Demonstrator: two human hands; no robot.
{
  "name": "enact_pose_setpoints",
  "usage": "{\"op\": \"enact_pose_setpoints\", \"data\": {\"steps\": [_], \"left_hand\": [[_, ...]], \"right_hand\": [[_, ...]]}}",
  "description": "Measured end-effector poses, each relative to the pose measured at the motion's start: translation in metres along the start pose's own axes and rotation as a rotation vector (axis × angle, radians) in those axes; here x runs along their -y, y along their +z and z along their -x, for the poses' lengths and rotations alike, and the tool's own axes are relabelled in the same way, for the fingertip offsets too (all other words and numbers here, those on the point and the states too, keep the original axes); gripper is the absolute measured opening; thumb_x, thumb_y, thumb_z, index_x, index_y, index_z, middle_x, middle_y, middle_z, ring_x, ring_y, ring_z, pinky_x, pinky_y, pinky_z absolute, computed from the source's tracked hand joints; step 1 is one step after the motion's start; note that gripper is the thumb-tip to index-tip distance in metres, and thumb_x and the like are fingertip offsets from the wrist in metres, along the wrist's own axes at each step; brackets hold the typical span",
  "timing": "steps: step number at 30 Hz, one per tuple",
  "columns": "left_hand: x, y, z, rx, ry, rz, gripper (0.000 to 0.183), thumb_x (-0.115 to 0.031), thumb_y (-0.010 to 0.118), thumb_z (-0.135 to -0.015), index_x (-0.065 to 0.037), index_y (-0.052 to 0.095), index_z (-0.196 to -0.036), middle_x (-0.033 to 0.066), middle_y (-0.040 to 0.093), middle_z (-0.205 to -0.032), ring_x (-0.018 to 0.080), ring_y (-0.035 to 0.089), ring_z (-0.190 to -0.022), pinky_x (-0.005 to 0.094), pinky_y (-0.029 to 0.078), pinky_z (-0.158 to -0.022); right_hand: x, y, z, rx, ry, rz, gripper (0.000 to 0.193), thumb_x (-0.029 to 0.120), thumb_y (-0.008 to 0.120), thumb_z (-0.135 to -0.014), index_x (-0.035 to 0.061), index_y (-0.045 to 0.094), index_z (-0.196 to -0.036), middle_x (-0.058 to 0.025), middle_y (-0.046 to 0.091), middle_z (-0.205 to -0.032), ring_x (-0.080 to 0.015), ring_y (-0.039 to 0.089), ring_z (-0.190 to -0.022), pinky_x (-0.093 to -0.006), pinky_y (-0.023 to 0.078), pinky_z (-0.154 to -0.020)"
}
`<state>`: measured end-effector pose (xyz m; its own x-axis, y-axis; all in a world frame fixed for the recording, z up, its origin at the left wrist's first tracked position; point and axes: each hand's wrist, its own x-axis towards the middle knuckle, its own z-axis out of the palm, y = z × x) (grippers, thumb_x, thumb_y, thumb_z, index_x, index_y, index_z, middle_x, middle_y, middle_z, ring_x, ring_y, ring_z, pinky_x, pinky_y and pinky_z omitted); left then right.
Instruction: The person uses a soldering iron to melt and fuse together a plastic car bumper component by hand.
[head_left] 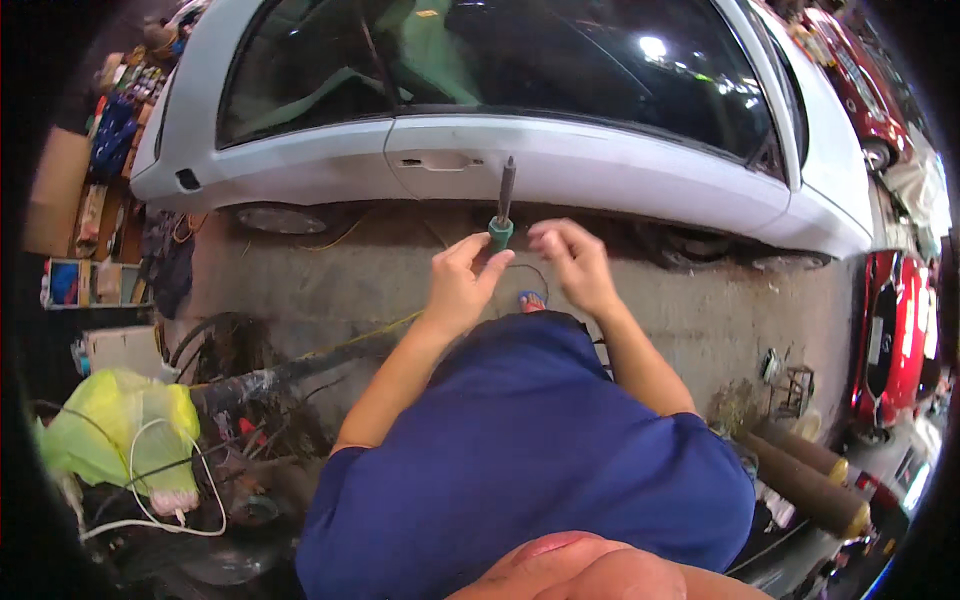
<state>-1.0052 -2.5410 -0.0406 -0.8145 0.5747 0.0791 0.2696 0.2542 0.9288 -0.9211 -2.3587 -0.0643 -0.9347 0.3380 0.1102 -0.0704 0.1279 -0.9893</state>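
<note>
A screwdriver (502,231) with a green handle and a dark shaft stands nearly upright in front of me, its tip pointing toward the car door. The thumb and fingers of my left hand (460,282) are closed on its handle. Just to the right, apart from the handle, is my right hand (580,265). Its fingers are bent and smeared by motion, and nothing shows in them. Beyond both hands stands a pale silver-white car (600,160), side on. The door handle recess (440,162) lies left of the screwdriver's tip.
At left, a yellow-green plastic bag (115,425) and a white cable (215,480) lie among dark parts. Shelves of clutter (95,215) stand behind. Brown cylinders (800,470) lie at right, near a small metal frame (793,390). Red bodywork (890,330) is farther right.
</note>
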Motion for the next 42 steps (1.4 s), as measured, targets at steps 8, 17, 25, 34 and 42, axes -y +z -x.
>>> {"op": "enact_pose_setpoints", "data": {"steps": [8,17,25,34,42], "left_hand": [[-0.010,0.002,0.002,-0.041,0.311,-0.303,0.025,-0.015,0.079,-0.082,0.003,0.069,-0.096,0.0123,0.069,-0.084,0.0200,0.067,-0.066,0.0307,0.053,-0.058],[-0.018,0.005,0.006,-0.055,0.407,-0.437,0.024,-0.017,0.080,-0.080,0.000,0.068,-0.092,0.0120,0.068,-0.082,0.0248,0.065,-0.066,0.0332,0.051,-0.057],[-0.012,0.006,0.011,-0.043,0.400,-0.450,0.024,-0.018,0.079,-0.080,-0.001,0.067,-0.092,0.0110,0.067,-0.080,0.0269,0.064,-0.066,0.0350,0.050,-0.058],[-0.029,0.013,0.012,0.001,0.489,-0.573,0.021,-0.017,0.078,-0.079,-0.005,0.068,-0.092,0.0091,0.068,-0.086,0.0281,0.066,-0.072,0.0355,0.051,-0.062],[-0.022,0.012,0.012,0.046,0.594,-0.633,0.017,-0.016,0.075,-0.083,-0.004,0.068,-0.093,0.0106,0.067,-0.088,0.0297,0.066,-0.074,0.0363,0.051,-0.063]], "right_hand": [[0.061,-0.048,-0.017,-0.235,-0.057,-0.017,0.018,0.016,0.067,-0.092,-0.0003,0.071,-0.098,-0.0008,0.067,-0.081,-0.0037,0.058,-0.075,-0.0206,0.046,-0.066],[0.076,-0.061,-0.022,-0.332,-0.081,0.086,0.018,0.016,0.066,-0.092,-0.0012,0.069,-0.090,0.0024,0.063,-0.076,-0.0024,0.052,-0.067,-0.0212,0.042,-0.059],[0.072,-0.105,-0.007,-0.293,-0.016,0.250,0.018,0.015,0.059,-0.095,-0.0006,0.063,-0.087,-0.0004,0.057,-0.068,-0.0092,0.054,-0.064,-0.0279,0.044,-0.057],[0.085,-0.091,0.007,-0.065,-0.227,0.631,0.013,0.012,0.064,-0.077,0.0038,0.069,-0.086,-0.0132,0.066,-0.075,-0.0281,0.065,-0.069,-0.0380,0.052,-0.064],[0.072,-0.131,0.026,-0.094,-0.087,1.046,0.021,0.023,0.055,-0.077,0.0067,0.069,-0.078,-0.0180,0.069,-0.079,-0.0392,0.067,-0.075,-0.0497,0.054,-0.071]]}}
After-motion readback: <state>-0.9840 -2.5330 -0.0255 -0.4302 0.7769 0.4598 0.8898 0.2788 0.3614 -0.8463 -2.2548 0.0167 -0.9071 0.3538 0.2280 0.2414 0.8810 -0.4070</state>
